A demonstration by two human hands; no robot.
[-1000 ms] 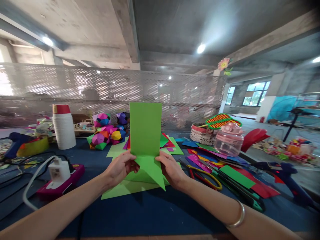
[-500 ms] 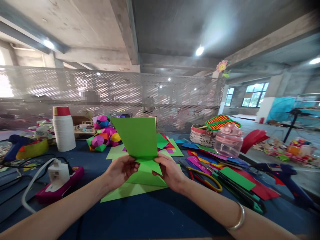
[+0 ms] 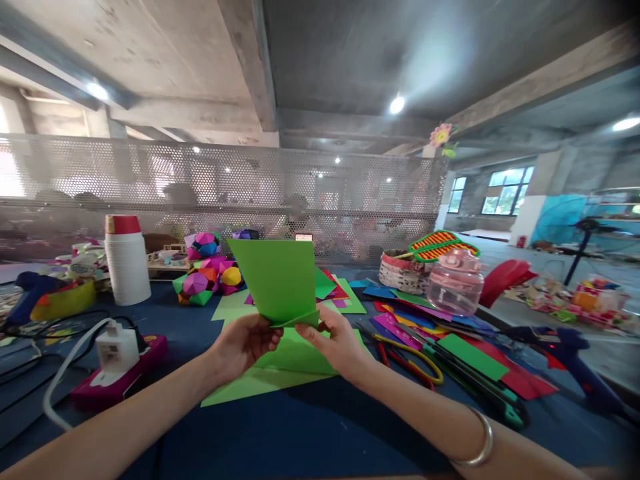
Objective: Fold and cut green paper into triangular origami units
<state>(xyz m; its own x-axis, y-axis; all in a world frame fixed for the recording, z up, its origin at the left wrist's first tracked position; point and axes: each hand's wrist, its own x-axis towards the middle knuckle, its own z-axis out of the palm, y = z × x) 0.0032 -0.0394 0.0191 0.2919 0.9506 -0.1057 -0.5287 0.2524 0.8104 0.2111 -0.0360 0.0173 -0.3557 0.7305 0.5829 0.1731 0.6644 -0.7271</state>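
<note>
A green paper sheet (image 3: 277,277) stands tilted above the dark blue table (image 3: 310,433), its lower flap folded up flat against it. My left hand (image 3: 246,341) pinches the sheet's bottom left edge. My right hand (image 3: 336,340) grips the bottom right edge at the fold. Under both hands lie more green sheets (image 3: 260,380), flat on the table.
Left: a white charger on a pink block (image 3: 119,353) with cables, a stack of paper cups (image 3: 127,260), a blue glue gun (image 3: 30,293). Behind: folded paper balls (image 3: 207,270). Right: scissors (image 3: 410,350), coloured sheets (image 3: 470,357), a pink jar (image 3: 456,281), a basket (image 3: 400,270). A mesh screen (image 3: 225,193) closes the far side.
The upright sheet has tipped back and lowered. Its pointed lower flap, which hung down a second ago, has been folded up against the sheet by both hands.
</note>
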